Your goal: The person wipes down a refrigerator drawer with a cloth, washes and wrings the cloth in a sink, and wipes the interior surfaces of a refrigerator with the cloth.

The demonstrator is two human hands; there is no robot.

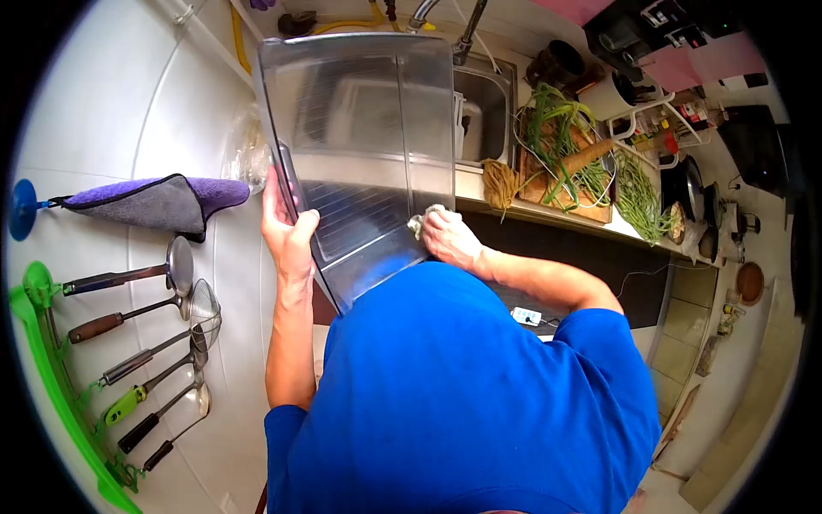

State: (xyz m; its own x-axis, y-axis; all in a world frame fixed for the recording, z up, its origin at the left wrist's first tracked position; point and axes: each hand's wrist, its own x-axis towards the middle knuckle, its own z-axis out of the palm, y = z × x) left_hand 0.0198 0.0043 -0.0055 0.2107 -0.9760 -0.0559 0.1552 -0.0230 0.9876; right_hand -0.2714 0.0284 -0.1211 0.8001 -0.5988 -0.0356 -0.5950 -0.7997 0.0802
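Note:
A large see-through plastic drawer (360,171), like a refrigerator bin with ribbed lines, is tilted up in front of my body. Its left edge is gripped by my left hand (289,224), the thumb on the near side and the other fingers behind the wall. My right hand (454,240) is closed around a crumpled pale cloth (417,225) at the drawer's lower right edge. Most of the cloth is hidden under the fingers. Through the plastic, the counter and sink area behind shows dimly.
Behind the drawer is a metal sink (497,107) with a faucet (467,38). Green vegetables (565,154) lie on the counter at right, beside a brown cloth (499,182). On the left wall hang a purple-grey towel (163,199) and several utensils (180,265) from a green rack (51,377).

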